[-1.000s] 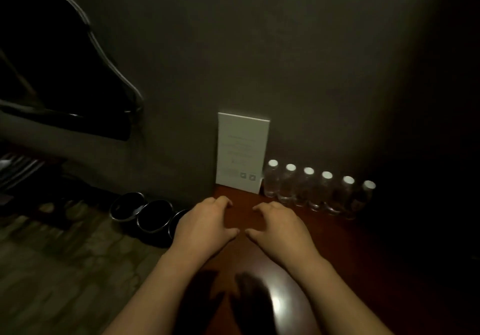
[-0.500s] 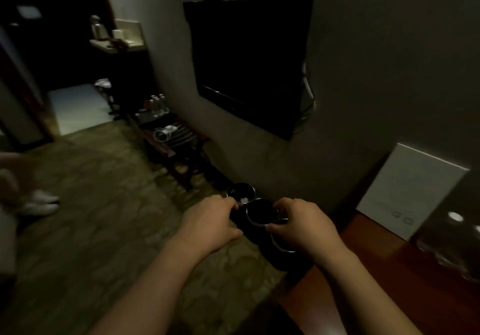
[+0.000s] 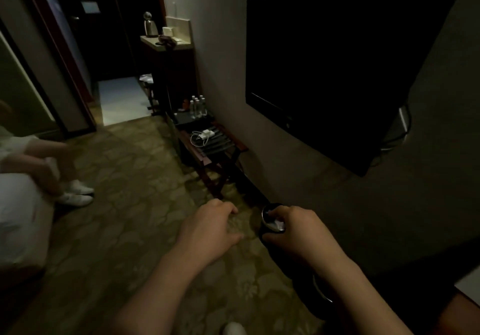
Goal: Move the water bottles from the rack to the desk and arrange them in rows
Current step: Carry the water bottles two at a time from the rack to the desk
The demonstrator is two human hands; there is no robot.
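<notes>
We are heading from the table (image 3: 467,306), whose corner is showing at the lower right, toward the rack (image 3: 215,143) along the wall under the TV (image 3: 337,74), where the remaining water bottles (image 3: 198,106) are standing in a tight cluster at its far end. Our left hand (image 3: 211,230) is hanging with fingers loosely curled and holding nothing; our right hand (image 3: 298,233) is doing the same, passing in front of a dark round bin (image 3: 272,221) on the floor, apparently not gripping it. To do this well, we judge, we should be taking one bottle per hand by the body and keeping them upright. A second ago we were facing the table with a row of six bottles lined up against the wall; now our view is swinging left and that row is gone from sight.
</notes>
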